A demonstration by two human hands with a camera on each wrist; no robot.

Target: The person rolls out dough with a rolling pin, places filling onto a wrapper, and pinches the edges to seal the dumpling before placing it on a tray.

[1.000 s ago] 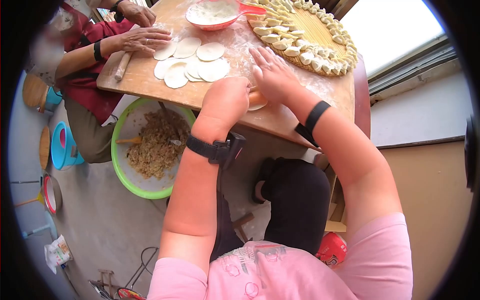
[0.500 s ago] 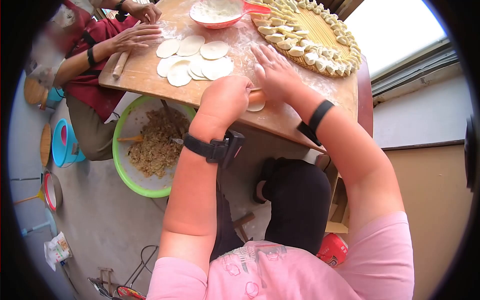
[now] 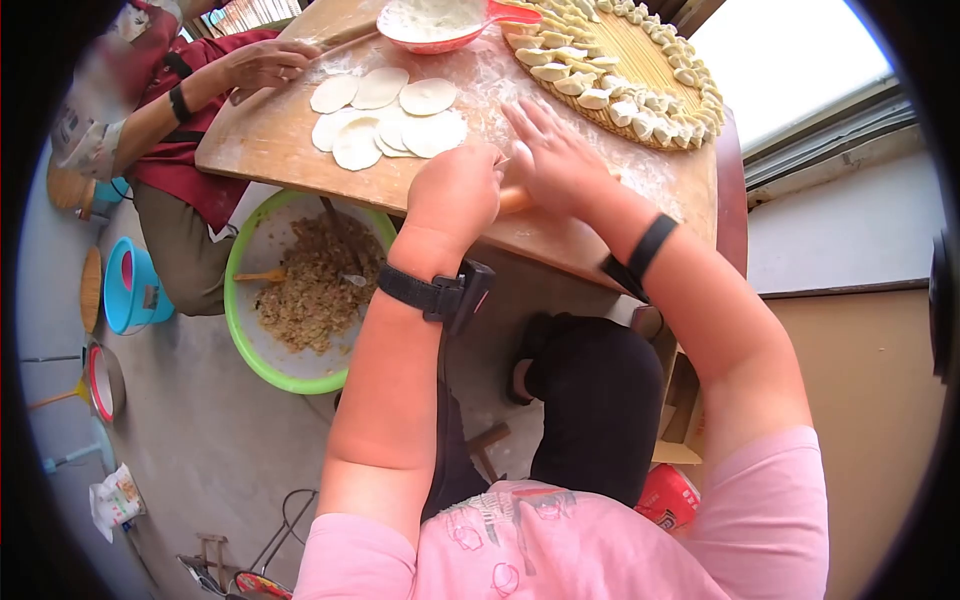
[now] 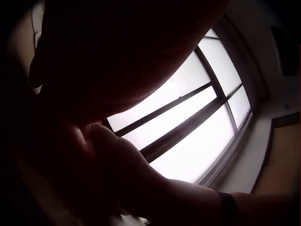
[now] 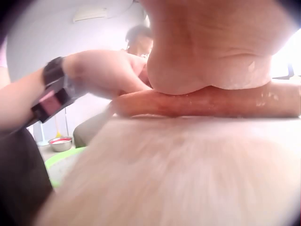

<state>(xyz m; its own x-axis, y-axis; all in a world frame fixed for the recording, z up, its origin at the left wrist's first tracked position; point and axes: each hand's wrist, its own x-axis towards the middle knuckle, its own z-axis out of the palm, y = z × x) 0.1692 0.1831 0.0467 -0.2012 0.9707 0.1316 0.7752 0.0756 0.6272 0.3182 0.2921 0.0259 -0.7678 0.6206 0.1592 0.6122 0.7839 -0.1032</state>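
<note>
The right hand (image 3: 560,165) lies with straight fingers over a wooden rolling pin (image 3: 515,199) near the board's front edge. In the right wrist view its palm (image 5: 207,70) presses on the rolling pin (image 5: 211,102), which lies across the board (image 5: 164,165). Left of it the left hand (image 3: 455,195) has curled fingers beside the pin's left end; what they pinch is hidden in the head view. The left wrist view is very dark. Several round dough wrappers (image 3: 428,97) lie overlapping left of the hands.
A red strainer of flour (image 3: 430,22) and a woven tray of dumplings (image 3: 650,60) stand at the back. Below the board's left edge is a green-rimmed basin (image 3: 240,330) of filling. Another person's hand (image 3: 262,65) is at the upper left.
The right hand has moved slightly down and right over the pin. The wrapper seen under the pin earlier is no longer visible. The other person's hands have shifted away from their rolling pin's earlier spot.
</note>
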